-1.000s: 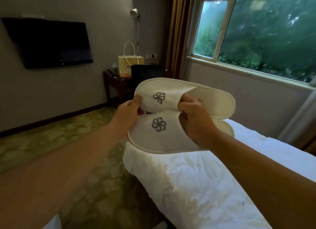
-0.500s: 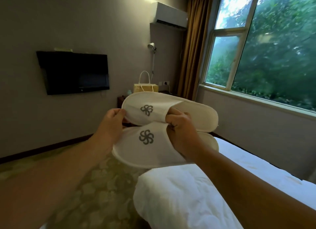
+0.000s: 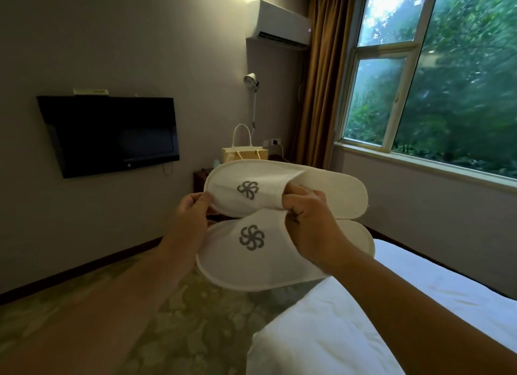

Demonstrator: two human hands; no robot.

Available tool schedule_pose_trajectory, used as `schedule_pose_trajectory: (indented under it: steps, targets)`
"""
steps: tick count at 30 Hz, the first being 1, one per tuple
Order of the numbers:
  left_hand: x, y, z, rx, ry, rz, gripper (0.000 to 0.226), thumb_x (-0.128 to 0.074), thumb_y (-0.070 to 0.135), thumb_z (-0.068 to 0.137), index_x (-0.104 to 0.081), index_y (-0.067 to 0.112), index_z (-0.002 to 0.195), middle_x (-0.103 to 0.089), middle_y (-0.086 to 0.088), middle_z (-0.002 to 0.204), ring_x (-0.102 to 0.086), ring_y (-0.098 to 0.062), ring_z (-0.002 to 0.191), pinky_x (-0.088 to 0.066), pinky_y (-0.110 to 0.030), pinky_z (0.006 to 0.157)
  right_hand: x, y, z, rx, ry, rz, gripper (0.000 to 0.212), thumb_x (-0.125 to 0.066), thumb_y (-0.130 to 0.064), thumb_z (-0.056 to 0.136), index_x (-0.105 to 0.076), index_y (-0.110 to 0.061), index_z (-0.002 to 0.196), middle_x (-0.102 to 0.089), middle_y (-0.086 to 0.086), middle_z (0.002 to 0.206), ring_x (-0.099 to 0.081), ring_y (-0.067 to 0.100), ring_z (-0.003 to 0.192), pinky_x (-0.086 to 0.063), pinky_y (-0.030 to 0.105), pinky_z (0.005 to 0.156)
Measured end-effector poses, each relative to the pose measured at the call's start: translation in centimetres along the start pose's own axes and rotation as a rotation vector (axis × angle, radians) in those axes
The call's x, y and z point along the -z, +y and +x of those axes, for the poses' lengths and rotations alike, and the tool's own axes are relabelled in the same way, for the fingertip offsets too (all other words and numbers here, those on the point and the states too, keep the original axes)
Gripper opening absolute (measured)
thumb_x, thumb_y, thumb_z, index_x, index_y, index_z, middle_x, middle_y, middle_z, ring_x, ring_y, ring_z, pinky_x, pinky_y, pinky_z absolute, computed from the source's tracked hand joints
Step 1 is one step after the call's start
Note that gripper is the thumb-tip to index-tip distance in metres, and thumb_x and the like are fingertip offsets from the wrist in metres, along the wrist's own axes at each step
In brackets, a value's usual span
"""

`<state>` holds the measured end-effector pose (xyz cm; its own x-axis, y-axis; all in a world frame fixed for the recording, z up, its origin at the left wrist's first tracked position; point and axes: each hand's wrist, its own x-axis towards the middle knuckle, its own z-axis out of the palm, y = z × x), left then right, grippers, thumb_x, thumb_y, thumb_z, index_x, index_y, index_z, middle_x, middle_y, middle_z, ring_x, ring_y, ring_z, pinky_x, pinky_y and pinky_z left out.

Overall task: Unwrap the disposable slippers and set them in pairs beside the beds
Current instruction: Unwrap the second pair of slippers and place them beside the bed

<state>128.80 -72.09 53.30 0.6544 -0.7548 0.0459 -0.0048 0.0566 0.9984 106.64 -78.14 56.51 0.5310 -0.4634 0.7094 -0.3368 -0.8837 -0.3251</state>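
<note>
White fabric with a grey pinwheel logo and no wrapper anywhere in sight, so the unwrapping part looks done. The upper slipper (image 3: 247, 188) and lower slipper (image 3: 251, 241) are held up in front of the person, toes pointing left. The upper one overlaps the lower one's far edge, and both hover over the carpet (image 3: 181, 332) just off the corner of the bed (image 3: 363, 332). Compared with a second ago the grip hasn't budged. The left hand (image 3: 193, 209) pinches the toe rim of the upper one, and the right hand (image 3: 307, 218) has its fingers curled into that slipper's opening. It's probably carrying the lower one too, but that contact is hidden. What did change is the view: the head tipped up, the bed slid lower in frame, and the air conditioner (image 3: 279, 22) popped in up top. So it looks more like scouting for a spot than setting down, and the pair isn't on the floor by the bed yet. Around: a wall TV (image 3: 109, 134), a paper gift bag (image 3: 246, 153) on a dark desk (image 3: 200, 179) in the far corner, a wall lamp (image 3: 250, 81), a curtain (image 3: 319, 81) and a window (image 3: 447, 81). The only real obstacle is the bed corner under the right forearm, so the hands would likely need to swing left and down.
</note>
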Motion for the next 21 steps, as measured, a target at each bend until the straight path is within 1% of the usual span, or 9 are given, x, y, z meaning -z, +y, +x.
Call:
schedule_pose_trajectory:
  steps: [2,3,5,7,9,12,15,19,21]
  targets:
    - [0.1,-0.7,3.1,-0.020,0.031,-0.013,0.018,-0.052,0.046,0.098,-0.064,0.033,0.095,-0.073,0.000,0.091,-0.073,-0.011,0.060,-0.051,-0.021,0.038,-2.2,1.6,1.9,-0.045,-0.049,0.142,0.015,-0.071,-0.017,0.087,-0.073,-0.011,0.100,-0.068,-0.002,0.110,-0.059,0.022,0.110,-0.047,0.050,0.097]
    - [0.2,-1.3,5.0,-0.018,0.043,-0.002,0.018,-0.052,0.046,0.098,-0.064,0.033,0.095,-0.074,0.001,0.088,-0.072,-0.009,0.059,-0.050,-0.019,0.037,-3.3,2.6,2.9,-0.040,-0.050,0.164,0.018,-0.071,-0.022,0.087,-0.073,-0.014,0.104,-0.068,-0.005,0.114,-0.060,0.020,0.113,-0.047,0.048,0.099]
    - [-0.1,-1.7,8.4,-0.014,0.075,0.007,0.018,-0.052,0.045,0.098,-0.065,0.034,0.093,-0.074,0.005,0.082,-0.073,-0.009,0.059,-0.051,-0.021,0.038,-5.5,4.6,5.0,-0.027,-0.040,0.206,0.018,-0.070,-0.024,0.087,-0.074,-0.015,0.102,-0.070,-0.007,0.111,-0.062,0.015,0.108,-0.048,0.048,0.098]
    - [-0.8,-2.3,12.2,-0.030,0.077,0.016,0.018,-0.052,0.044,0.098,-0.065,0.033,0.093,-0.075,0.005,0.082,-0.074,-0.011,0.063,-0.053,-0.027,0.046,-7.6,7.1,7.4,-0.056,-0.010,0.273,0.016,-0.071,-0.022,0.086,-0.075,-0.014,0.100,-0.072,-0.006,0.105,-0.065,0.011,0.100,-0.053,0.041,0.093]
    - [-1.9,-2.5,15.7,-0.046,0.073,0.033,0.018,-0.051,0.043,0.098,-0.065,0.032,0.094,-0.075,0.002,0.088,-0.074,-0.017,0.072,-0.055,-0.034,0.054,-9.5,9.9,9.9,-0.118,0.040,0.371,0.016,-0.073,-0.017,0.084,-0.076,-0.013,0.098,-0.073,-0.006,0.099,-0.066,0.005,0.091,-0.058,0.030,0.084]
    - [-3.8,-2.3,21.2,-0.057,0.022,0.008,0.020,-0.050,0.046,0.095,-0.063,0.032,0.100,-0.074,-0.004,0.099,-0.074,-0.026,0.086,-0.060,-0.045,0.066,-11.7,14.2,13.8,-0.196,0.066,0.452,0.013,-0.073,-0.013,0.082,-0.076,-0.018,0.094,-0.073,-0.011,0.092,-0.067,0.004,0.087,-0.058,0.021,0.076]
    - [-5.9,-1.9,26.6,-0.062,-0.007,0.015,0.013,-0.048,0.044,0.099,-0.059,0.037,0.101,-0.071,-0.004,0.104,-0.073,-0.026,0.091,-0.060,-0.046,0.069,-13.1,17.9,17.8,-0.229,0.068,0.475,0.010,-0.072,-0.017,0.080,-0.076,-0.018,0.089,-0.073,-0.015,0.089,-0.067,0.000,0.087,-0.054,0.011,0.072]
    - [-8.0,-1.7,33.2,-0.065,-0.017,-0.021,0.013,-0.049,0.045,0.100,-0.060,0.048,0.093,-0.073,0.003,0.098,-0.075,-0.017,0.080,-0.058,-0.033,0.053,-14.5,21.8,22.7,-0.200,0.070,0.454,0.010,-0.073,-0.008,0.080,-0.077,-0.013,0.087,-0.074,-0.007,0.088,-0.068,0.006,0.084,-0.055,0.013,0.070]
    - [-9.2,-1.6,36.4,-0.053,-0.054,-0.024,0.013,-0.049,0.046,0.100,-0.060,0.048,0.094,-0.073,0.002,0.100,-0.075,-0.020,0.084,-0.059,-0.035,0.056,-15.2,23.6,24.7,-0.184,0.069,0.452,0.012,-0.073,-0.003,0.079,-0.077,-0.010,0.088,-0.074,-0.005,0.089,-0.069,0.008,0.084,-0.058,0.019,0.072]
